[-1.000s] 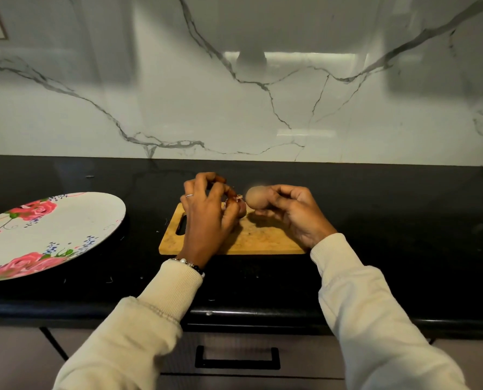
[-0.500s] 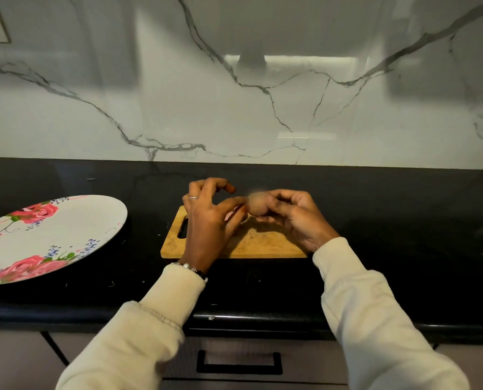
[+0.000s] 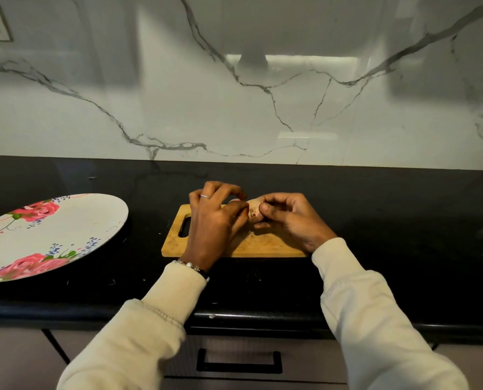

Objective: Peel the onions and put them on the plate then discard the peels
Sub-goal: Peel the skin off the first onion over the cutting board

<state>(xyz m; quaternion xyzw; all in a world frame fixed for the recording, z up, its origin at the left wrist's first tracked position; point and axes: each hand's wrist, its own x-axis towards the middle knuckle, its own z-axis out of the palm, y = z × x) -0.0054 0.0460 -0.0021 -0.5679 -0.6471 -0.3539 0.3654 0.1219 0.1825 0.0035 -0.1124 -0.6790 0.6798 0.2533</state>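
- Step: peeling, first part of the task. Nothing on the plate (image 3: 65,220) yet, so judged early.
- Onion (image 3: 253,211) is held just above the wooden cutting board (image 3: 262,244), between both hands, mostly hidden by fingers.
- Right hand (image 3: 291,218) is curled round the onion, thumb on its near end, holding it steady.
- Left hand (image 3: 215,220) has fingertips bent in against the onion's left side, apparently pinching skin; the contact itself is hidden.
- No loose peels clearly visible on the board.
- Next move likely needs: left fingers catch a skin edge and pull away while the right turns the onion.
- Plate sits well apart to the left on the black counter (image 3: 403,220); transfer comes later.
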